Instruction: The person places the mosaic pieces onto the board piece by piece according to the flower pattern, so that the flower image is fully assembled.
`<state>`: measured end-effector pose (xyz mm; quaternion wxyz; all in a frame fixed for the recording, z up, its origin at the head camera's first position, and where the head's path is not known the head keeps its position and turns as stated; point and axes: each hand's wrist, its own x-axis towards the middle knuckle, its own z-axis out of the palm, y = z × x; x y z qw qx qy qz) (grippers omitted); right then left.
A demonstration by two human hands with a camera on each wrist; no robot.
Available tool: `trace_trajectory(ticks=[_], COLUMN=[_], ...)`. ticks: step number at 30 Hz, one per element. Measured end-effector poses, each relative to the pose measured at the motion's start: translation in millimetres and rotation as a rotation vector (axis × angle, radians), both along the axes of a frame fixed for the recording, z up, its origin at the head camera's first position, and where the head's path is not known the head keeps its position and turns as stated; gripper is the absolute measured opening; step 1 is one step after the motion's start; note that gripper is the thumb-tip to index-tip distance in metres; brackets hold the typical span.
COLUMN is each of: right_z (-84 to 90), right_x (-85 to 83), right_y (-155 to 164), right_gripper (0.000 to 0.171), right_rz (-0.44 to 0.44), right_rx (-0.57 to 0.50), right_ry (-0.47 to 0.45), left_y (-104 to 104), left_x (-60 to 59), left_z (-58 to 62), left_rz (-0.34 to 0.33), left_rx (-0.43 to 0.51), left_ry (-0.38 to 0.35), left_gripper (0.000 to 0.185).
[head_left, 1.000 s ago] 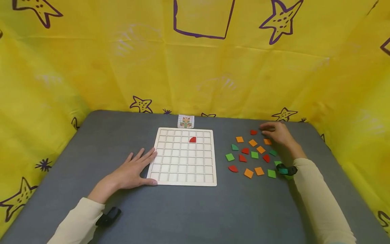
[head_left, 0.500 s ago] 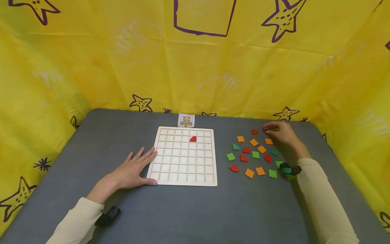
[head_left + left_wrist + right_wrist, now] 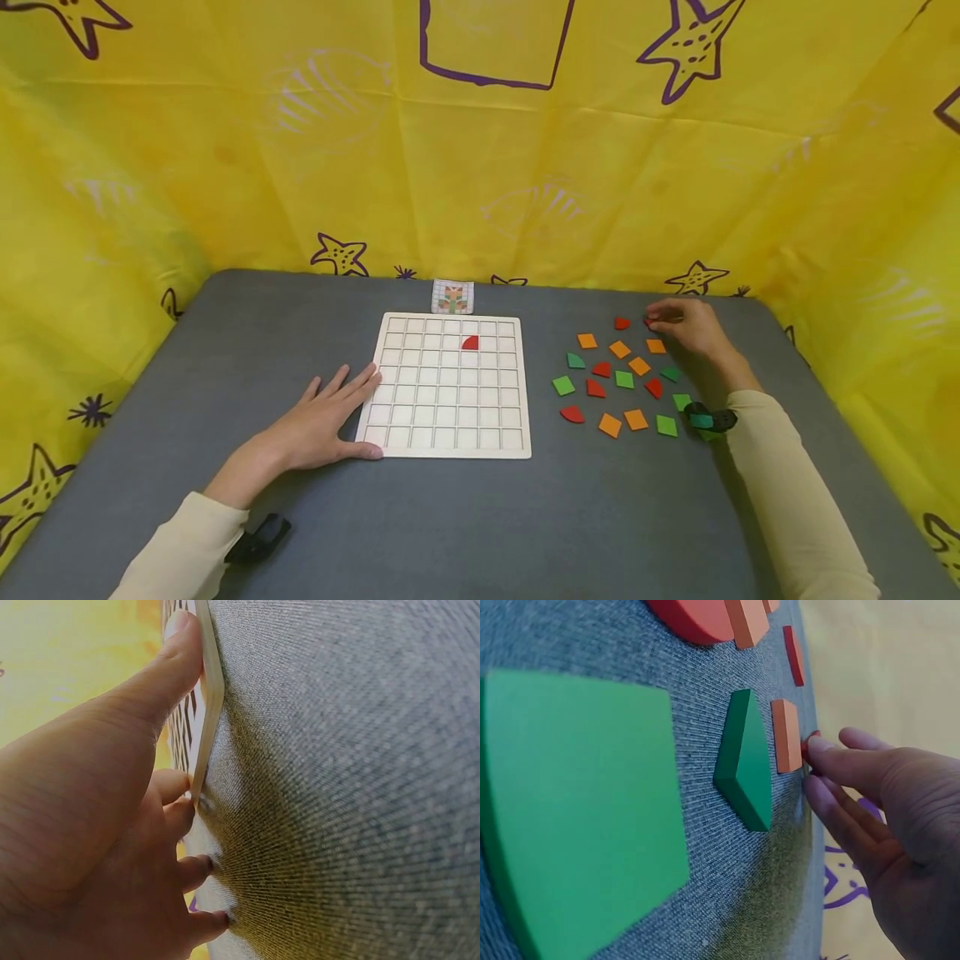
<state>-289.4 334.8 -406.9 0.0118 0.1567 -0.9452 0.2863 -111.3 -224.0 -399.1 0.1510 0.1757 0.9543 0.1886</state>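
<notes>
Left hand (image 3: 318,429) spread, thumb on the near left corner of the pale gridded board (image 3: 447,394), fingertips at its left edge; one red tile (image 3: 471,342) sits in the board's second row from the far side. Right hand (image 3: 690,329) pinches a red piece (image 3: 806,746) (mostly hidden by fingertips) over the desk's (image 3: 465,525) far right, just beyond an orange tile (image 3: 656,346).
</notes>
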Motion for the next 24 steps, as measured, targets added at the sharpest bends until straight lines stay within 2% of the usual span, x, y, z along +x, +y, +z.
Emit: trace_trajectory(ticks=[7,15,24], right_z=[4.2,12.1,18.8], right_x=[2.5,2.0,2.1], right_y=[1.6,-2.5,-16.7], right_gripper=[0.026,0.028,0.028], right_rz=[-0.005,-0.003,0.016], right_rx=[0.025,0.029,0.034], right_ry=[0.033,-0.002,0.004], left_y=[2.0,1.6,-0.4], left_x=[1.4,0.4,1.1], left_z=[2.1,0.5,-1.0], left_rz=[0.002,0.005,0.013], left_rx=[0.008,0.015,0.019], left_ry=[0.001,0.006,-0.002], left_gripper=[0.109,0.11,0.111])
